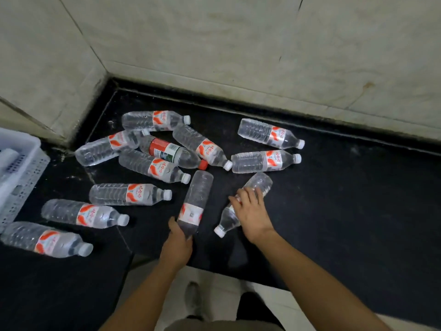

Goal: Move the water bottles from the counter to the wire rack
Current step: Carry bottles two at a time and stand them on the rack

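Observation:
Several clear water bottles with white-and-orange labels lie scattered on the black counter (pixel 346 187). One bottle among them has a red label and red cap (pixel 170 152). My left hand (pixel 177 244) is closed around the neck end of a bottle (pixel 198 199) whose base points away from me. My right hand (pixel 251 211) lies over the middle of another bottle (pixel 259 183), fingers curled on it; its white cap (pixel 219 231) points toward me. No wire rack is in view.
A white perforated plastic basket (pixel 21 168) stands at the left edge of the counter. Pale tiled walls (pixel 214 44) close the counter at the back and left. The counter's front edge (pixel 214 268) runs just above the light floor and my shoe (pixel 193 297).

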The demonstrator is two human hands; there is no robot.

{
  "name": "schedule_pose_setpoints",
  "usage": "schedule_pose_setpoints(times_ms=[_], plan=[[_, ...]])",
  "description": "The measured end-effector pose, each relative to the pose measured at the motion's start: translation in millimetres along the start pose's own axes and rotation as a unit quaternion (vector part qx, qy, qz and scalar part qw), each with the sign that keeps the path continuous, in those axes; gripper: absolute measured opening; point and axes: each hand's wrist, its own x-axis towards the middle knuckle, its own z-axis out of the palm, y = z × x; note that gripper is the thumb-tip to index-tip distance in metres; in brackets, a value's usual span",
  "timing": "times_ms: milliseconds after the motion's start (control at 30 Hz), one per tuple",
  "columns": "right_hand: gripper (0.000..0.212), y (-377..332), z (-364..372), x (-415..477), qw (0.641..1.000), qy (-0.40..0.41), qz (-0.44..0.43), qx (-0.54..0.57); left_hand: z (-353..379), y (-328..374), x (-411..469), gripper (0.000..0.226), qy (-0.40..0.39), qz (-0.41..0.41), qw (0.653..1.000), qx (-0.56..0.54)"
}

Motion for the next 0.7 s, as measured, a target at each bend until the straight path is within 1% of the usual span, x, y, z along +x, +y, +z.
schedule_pose_setpoints(times_ms=[67, 100, 167, 200, 267, 300, 367, 433, 500, 567, 600, 700], plan=[[0.08, -2.6, 3.9, -4.4, 1.0, 0.019, 0.01, -0.001, -7.5, -7.6, 12.3, 0.059, -0.023, 0.011, 0.999, -0.022], [0.078, -0.6, 7.1, -7.9, 0.999, 0.041, 0.009, 0.0, -11.3, -8.3, 14.7, 0.053, -0.037, 0.017, 0.999, -0.023], [0.075, 4.8, 5.4, -20.2, 0.993, 0.098, 0.005, 0.063, -20.0, -5.6, 10.9, 0.053, -0.05, 0.032, 0.998, -0.018], [0.073, 7.4, 0.2, -28.2, 0.984, 0.125, 0.024, 0.122, -25.9, -3.6, 6.8, 0.055, -0.045, 0.048, 0.998, -0.007], [0.067, 11.5, -22.9, -45.7, 0.952, 0.122, 0.097, 0.263, -43.0, 2.7, -3.0, 0.062, -0.023, 0.096, 0.995, 0.025], [0.064, 16.1, -30.8, -51.6, 0.926, 0.129, 0.141, 0.325, -54.2, 7.0, -6.8, 0.066, -0.015, 0.123, 0.991, 0.047], [0.059, 28.1, -47.3, -62.8, 0.858, 0.153, 0.232, 0.431, -78.6, 21.2, -11.2, 0.071, -0.006, 0.179, 0.98, 0.091], [0.055, 36.9, -56.7, -72.3, 0.79, 0.188, 0.304, 0.498, -102.0, 45.1, -12.6, 0.065, 0.006, 0.243, 0.964, 0.111], [0.058, 40.4, -58.3, -80.8, 0.744, 0.218, 0.348, 0.527, -118.4, 77.2, -12.4, 0.054, 0.035, 0.286, 0.948, 0.133], [0.059, 37.9, -54.2, -87.7, 0.716, 0.23, 0.367, 0.548, -123.1, 107.9, -11.7, 0.047, 0.079, 0.31, 0.934, 0.159], [0.059, 35.3, -50.7, -91.0, 0.711, 0.228, 0.372, 0.552, -120.5, 120.2, -12.1, 0.044, 0.098, 0.321, 0.927, 0.163], [0.065, 27.5, -33.7, -100.3, 0.722, 0.2, 0.385, 0.538, -99.1, 140.6, -13.2, 0.04, 0.134, 0.351, 0.916, 0.142]])
